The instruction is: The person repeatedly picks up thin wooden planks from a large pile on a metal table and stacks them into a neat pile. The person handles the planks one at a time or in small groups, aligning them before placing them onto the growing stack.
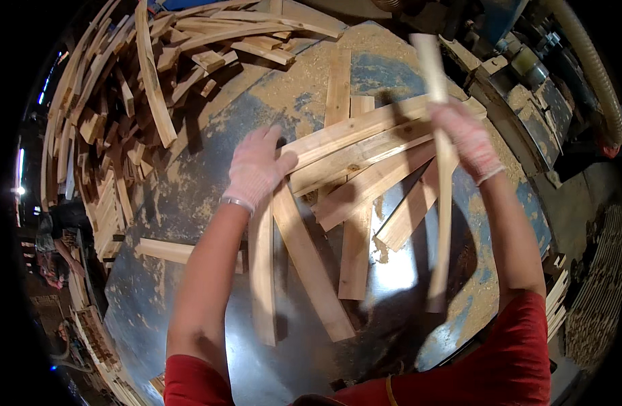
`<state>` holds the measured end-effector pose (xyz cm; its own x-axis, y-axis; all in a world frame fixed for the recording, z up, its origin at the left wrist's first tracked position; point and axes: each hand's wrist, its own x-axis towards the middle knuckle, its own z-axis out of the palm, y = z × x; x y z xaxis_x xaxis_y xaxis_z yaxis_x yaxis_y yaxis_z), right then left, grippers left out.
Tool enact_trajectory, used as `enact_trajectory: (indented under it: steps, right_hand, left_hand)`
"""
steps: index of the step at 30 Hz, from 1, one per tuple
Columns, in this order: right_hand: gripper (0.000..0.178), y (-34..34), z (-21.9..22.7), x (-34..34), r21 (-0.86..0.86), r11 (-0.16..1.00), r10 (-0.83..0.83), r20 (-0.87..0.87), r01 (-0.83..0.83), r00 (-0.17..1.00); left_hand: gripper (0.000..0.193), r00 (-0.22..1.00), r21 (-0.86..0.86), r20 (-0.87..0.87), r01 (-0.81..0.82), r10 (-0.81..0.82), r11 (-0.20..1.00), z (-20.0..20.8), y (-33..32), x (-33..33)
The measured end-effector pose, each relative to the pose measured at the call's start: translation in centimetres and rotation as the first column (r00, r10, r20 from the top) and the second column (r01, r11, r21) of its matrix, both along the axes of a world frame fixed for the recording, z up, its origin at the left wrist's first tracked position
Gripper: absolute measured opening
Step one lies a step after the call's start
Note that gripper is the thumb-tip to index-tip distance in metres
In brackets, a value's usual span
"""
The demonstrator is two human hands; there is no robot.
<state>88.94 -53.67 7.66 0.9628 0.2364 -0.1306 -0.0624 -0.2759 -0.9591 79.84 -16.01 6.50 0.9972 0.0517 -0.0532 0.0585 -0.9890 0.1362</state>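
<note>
My right hand (465, 139), in a pale knit glove, is closed around a long, narrow, slightly curved wooden strip (443, 223). That strip is blurred by motion and stands nearly lengthwise over the others. My left hand (255, 166), gloved alike, has its thumb and fingers about the left end of another wooden strip (351, 134), which slants up to the right. Beneath and beside it several more strips fan out, among them a lower slanting strip (372, 154) and a short wide piece (355, 196). Two strips, a left one (261, 271) and a tilted one (311, 264), point toward me.
A worn metal table (189, 325) dusted with sawdust carries the strips. A high pile of wooden strips (148, 81) rises at the far left. Machinery (527, 68) with a ribbed hose (598, 74) stands at the far right. One strip (163, 249) lies by my left forearm.
</note>
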Motion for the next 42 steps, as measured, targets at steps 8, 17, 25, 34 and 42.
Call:
enact_trajectory:
  steps: [8,17,25,34,42]
  right_hand:
    - [0.102,-7.8,-13.2,-5.2,-0.160,0.924,-0.338,0.087,0.348,0.937]
    - [0.111,-0.6,-11.1,-10.5,0.436,0.867,-0.155,-0.226,0.242,0.962]
    - [0.124,3.1,-7.7,-22.3,0.297,0.939,0.304,-0.491,-0.172,0.816]
    - [0.105,14.0,-4.3,-42.4,-0.719,0.623,0.426,-0.017,-0.307,0.905]
    - [0.093,24.4,-1.9,-60.9,-0.348,0.854,0.395,-0.047,-0.386,0.917]
  left_hand:
    - [0.096,0.959,-0.308,-0.282,-0.125,0.035,0.943,-4.4,-4.3,6.2]
    - [0.098,0.945,-0.945,-0.320,-0.324,-0.071,-0.039,-9.5,-15.1,-12.7]
    - [0.074,0.772,-0.744,-0.614,-0.497,0.164,-0.447,-6.1,-16.9,-33.0]
    - [0.059,0.891,-0.894,-0.280,-0.377,0.356,0.241,-7.4,-12.0,-48.4]
    - [0.048,0.781,-0.861,-0.313,-0.473,0.540,0.186,-7.8,-3.4,-66.0]
